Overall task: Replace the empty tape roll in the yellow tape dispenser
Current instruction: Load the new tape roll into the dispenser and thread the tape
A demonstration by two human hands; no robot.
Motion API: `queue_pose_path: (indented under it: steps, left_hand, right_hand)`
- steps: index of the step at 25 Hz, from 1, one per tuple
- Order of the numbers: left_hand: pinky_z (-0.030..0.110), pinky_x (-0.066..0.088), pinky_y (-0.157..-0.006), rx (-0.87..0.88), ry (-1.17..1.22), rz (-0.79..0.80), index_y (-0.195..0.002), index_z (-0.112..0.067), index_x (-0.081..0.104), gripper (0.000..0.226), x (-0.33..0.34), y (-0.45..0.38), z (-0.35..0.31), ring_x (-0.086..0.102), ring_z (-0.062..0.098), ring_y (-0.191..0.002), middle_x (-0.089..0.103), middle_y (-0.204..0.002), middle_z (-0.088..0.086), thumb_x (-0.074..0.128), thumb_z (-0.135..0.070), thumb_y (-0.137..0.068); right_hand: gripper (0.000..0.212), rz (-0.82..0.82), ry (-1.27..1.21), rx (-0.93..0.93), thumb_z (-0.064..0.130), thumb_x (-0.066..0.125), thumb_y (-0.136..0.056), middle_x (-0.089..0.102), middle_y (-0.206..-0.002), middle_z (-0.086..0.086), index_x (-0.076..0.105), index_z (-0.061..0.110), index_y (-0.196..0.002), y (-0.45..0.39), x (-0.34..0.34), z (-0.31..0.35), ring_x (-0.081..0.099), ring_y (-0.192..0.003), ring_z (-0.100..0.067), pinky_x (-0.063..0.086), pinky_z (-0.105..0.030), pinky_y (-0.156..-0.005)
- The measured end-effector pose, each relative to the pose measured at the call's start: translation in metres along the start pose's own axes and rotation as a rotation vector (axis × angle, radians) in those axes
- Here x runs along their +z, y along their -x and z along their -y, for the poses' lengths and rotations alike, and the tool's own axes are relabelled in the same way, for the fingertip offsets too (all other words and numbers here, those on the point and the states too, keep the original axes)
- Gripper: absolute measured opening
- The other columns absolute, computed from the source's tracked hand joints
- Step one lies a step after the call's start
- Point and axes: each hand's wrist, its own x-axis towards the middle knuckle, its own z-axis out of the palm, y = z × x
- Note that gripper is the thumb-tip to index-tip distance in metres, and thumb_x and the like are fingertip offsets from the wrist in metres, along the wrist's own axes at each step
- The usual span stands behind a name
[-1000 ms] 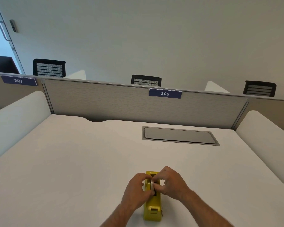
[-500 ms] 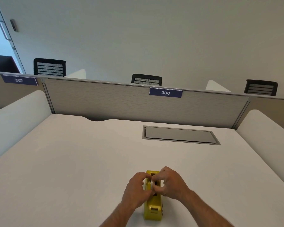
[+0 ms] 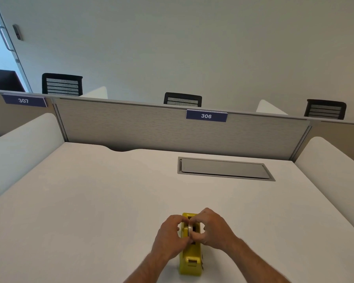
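Dispenser (image 3: pixel 190 260) first: I see the yellow body standing upright on the white desk (image 3: pixel 90 201), close to the near edge and a little right of centre, its cutter end pointing back at me and its far end poking out beyond the knuckles. Over its middle sits a tape roll (image 3: pixel 190 229), seen almost edge-on as a pale, clear ring, right above the dispenser's slot; I cannot tell whether it is seated in there or lifted just clear. My left hand (image 3: pixel 170 237) comes in from the dispenser's left side with fingers curled and thumb and fingertips pinching the roll's left face. My right hand (image 3: pixel 213 229) mirrors it from the dispenser's right, fingers bent over the top and closed on the roll's other face, so both hands meet over the roll with the fingertips nearly touching. Both forearms run down out of view at the bottom. Well beyond the dispenser, up and to its right, a grey flap (image 3: pixel 225 169) lies flush in the desk. Behind that stands a grey partition (image 3: pixel 131 127) carrying a blue label (image 3: pixel 206 116) reading 306, and further left of it another label (image 3: pixel 24 100) reading 307. Over the partition, three black chair backs (image 3: pixel 182 100) show against a plain wall.
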Motion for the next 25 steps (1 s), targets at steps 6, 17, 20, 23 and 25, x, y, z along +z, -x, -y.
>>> queue_pose_path:
  steps: [6, 17, 20, 23, 25]
  left_hand:
    - [0.018, 0.049, -0.087, -0.005, 0.016, 0.002, -0.114, -0.038, 0.058, 0.047, 0.0008, -0.0005, 0.0026, 0.053, 0.005, -0.102, 0.052, -0.116, -0.021, 0.079, -0.039, -0.072]
    - [0.022, 0.050, -0.091, 0.007, -0.018, -0.003, -0.114, -0.038, 0.058, 0.045, 0.0016, -0.0010, 0.0027, 0.053, 0.007, -0.103, 0.053, -0.117, -0.019, 0.078, -0.039, -0.074]
    - [0.024, 0.052, -0.092, 0.012, -0.027, -0.002, -0.114, -0.039, 0.058, 0.046, 0.0013, -0.0014, 0.0030, 0.053, 0.007, -0.104, 0.054, -0.118, -0.019, 0.078, -0.041, -0.072]
    - [0.025, 0.052, -0.093, 0.011, -0.027, -0.003, -0.115, -0.039, 0.058, 0.049, 0.0012, -0.0017, 0.0027, 0.053, 0.007, -0.105, 0.055, -0.119, -0.018, 0.079, -0.044, -0.070]
    - [0.024, 0.051, -0.093, 0.015, -0.025, -0.006, -0.115, -0.038, 0.059, 0.049, 0.0012, -0.0023, 0.0028, 0.053, 0.007, -0.105, 0.055, -0.121, -0.016, 0.079, -0.045, -0.070]
  right_hand:
    - [0.032, -0.002, 0.004, -0.005, 0.049, 0.063, -0.074, 0.060, -0.083, 0.010, 0.072, 0.036, -0.102, 0.0018, 0.0011, 0.0003, 0.051, -0.085, -0.007, 0.050, -0.026, -0.064]
    - [0.022, -0.041, -0.044, 0.032, 0.039, 0.062, -0.083, 0.065, -0.081, 0.016, 0.076, 0.033, -0.099, -0.0020, 0.0023, -0.0019, 0.054, -0.085, -0.006, 0.043, -0.017, -0.063]
    - [0.026, -0.029, -0.055, 0.033, 0.044, 0.061, -0.081, 0.072, -0.086, 0.013, 0.075, 0.033, -0.099, -0.0034, 0.0025, -0.0037, 0.054, -0.086, -0.007, 0.049, -0.020, -0.066]
    - [0.035, 0.003, -0.044, 0.045, 0.047, 0.064, -0.075, 0.063, -0.089, 0.017, 0.074, 0.030, -0.104, -0.0020, 0.0022, -0.0048, 0.054, -0.091, -0.008, 0.055, -0.025, -0.070]
    - [0.040, 0.011, -0.033, 0.037, 0.048, 0.066, -0.072, 0.057, -0.090, 0.019, 0.072, 0.029, -0.107, -0.0001, 0.0028, -0.0045, 0.054, -0.092, -0.009, 0.055, -0.024, -0.071]
